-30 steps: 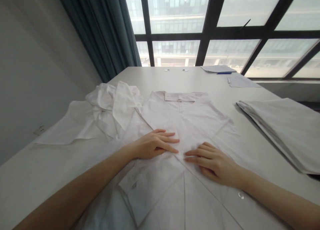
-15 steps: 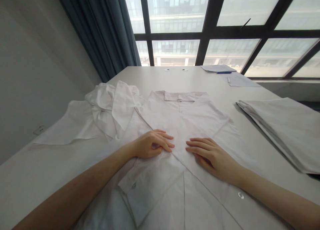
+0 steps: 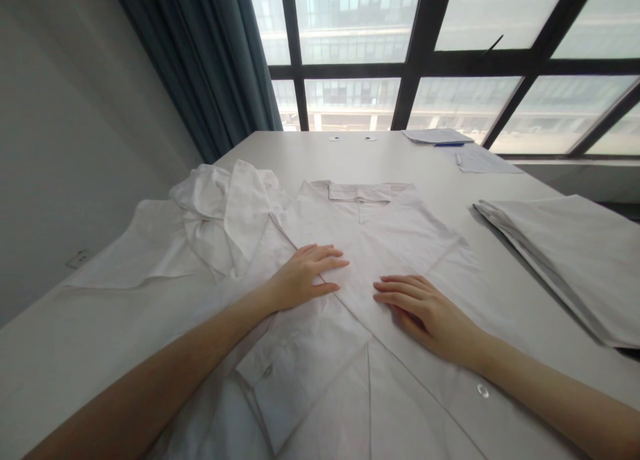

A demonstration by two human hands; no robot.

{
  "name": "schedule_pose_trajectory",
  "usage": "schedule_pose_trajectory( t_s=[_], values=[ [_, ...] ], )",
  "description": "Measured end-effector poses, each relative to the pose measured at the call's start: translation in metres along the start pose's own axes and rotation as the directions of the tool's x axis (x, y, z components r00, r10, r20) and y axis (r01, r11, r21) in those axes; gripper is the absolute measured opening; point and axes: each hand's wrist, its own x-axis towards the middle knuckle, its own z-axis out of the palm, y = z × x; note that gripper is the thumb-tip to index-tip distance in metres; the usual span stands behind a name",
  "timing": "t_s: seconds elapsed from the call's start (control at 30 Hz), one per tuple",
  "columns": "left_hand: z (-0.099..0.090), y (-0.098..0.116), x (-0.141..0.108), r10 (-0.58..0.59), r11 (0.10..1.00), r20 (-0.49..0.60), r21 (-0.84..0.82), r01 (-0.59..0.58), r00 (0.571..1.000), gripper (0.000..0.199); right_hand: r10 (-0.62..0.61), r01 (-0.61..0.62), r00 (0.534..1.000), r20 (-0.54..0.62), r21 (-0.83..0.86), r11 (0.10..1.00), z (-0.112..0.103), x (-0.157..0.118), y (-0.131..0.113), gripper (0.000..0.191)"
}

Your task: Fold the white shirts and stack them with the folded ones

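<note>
A white shirt [image 3: 370,240] lies spread on the table, its collar end away from me. One sleeve is folded diagonally across it, and its buttoned cuff [image 3: 270,373] lies toward me at lower left. My left hand [image 3: 305,277] rests flat on the fabric along the sleeve's folded edge, fingers spread and thumb apart. To its right, my right hand [image 3: 425,313] lies on the shirt with fingers stretched out and pointing left. Neither hand grips anything. Part of the shirt under both forearms is hidden.
Crumpled white cloth [image 3: 215,213] lies at the left on the white table [image 3: 300,150]. Folded white fabric [image 3: 575,260] sits at the right over something dark. Papers [image 3: 437,136] and a blue pen [image 3: 449,144] lie at the far right, before windows. A curtain [image 3: 200,60] hangs at left.
My left hand has shifted slightly away from me along the fold, and its fingers and thumb have spread wider. My right hand has stayed nearly still.
</note>
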Motion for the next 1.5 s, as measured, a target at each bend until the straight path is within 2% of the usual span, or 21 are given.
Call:
schedule_pose_trajectory(
  t_s=[0.2, 0.5, 0.57, 0.7, 0.8, 1.07, 1.27, 1.37, 1.5],
  values=[
    [-0.001, -0.003, 0.000, -0.137, 0.987, 0.076, 0.091, 0.130, 0.988, 0.066, 0.059, -0.059, 0.998, 0.009, -0.052, 0.997, 0.001, 0.001, -0.002, 0.040],
    [0.000, -0.008, -0.001, -0.232, 0.955, 0.053, 0.204, 0.217, 0.971, 0.089, 0.257, -0.259, 0.965, -0.046, -0.301, 0.918, 0.013, -0.005, 0.003, 0.047],
    [0.000, -0.009, -0.002, -0.237, 0.950, 0.050, 0.223, 0.220, 0.970, 0.084, 0.272, -0.275, 0.961, -0.057, -0.337, 0.901, 0.016, -0.007, 0.005, 0.050],
    [-0.001, -0.010, -0.002, -0.255, 0.933, 0.028, 0.271, 0.238, 0.967, 0.057, 0.285, -0.289, 0.956, -0.066, -0.374, 0.881, 0.019, -0.009, 0.005, 0.053],
    [0.000, -0.012, -0.002, -0.278, 0.914, -0.015, 0.303, 0.270, 0.960, 0.049, 0.284, -0.296, 0.955, -0.090, -0.376, 0.878, 0.019, -0.009, 0.005, 0.052],
    [-0.010, -0.020, -0.001, -0.385, 0.825, -0.061, 0.424, 0.373, 0.921, 0.050, 0.316, -0.323, 0.946, -0.074, -0.280, 0.904, 0.005, -0.005, 0.015, 0.039],
    [-0.025, -0.042, -0.004, -0.448, 0.724, -0.113, 0.537, 0.434, 0.887, 0.051, 0.391, -0.414, 0.910, -0.138, -0.283, 0.865, -0.005, -0.002, 0.023, 0.036],
    [-0.033, -0.055, -0.007, -0.491, 0.697, -0.139, 0.530, 0.484, 0.860, 0.050, 0.431, -0.450, 0.893, -0.130, -0.261, 0.854, -0.009, -0.002, 0.027, 0.037],
    [-0.036, -0.065, -0.009, -0.550, 0.677, -0.168, 0.484, 0.554, 0.818, 0.049, 0.475, -0.471, 0.879, -0.052, -0.256, 0.844, -0.014, -0.003, 0.029, 0.039]
  ],
)
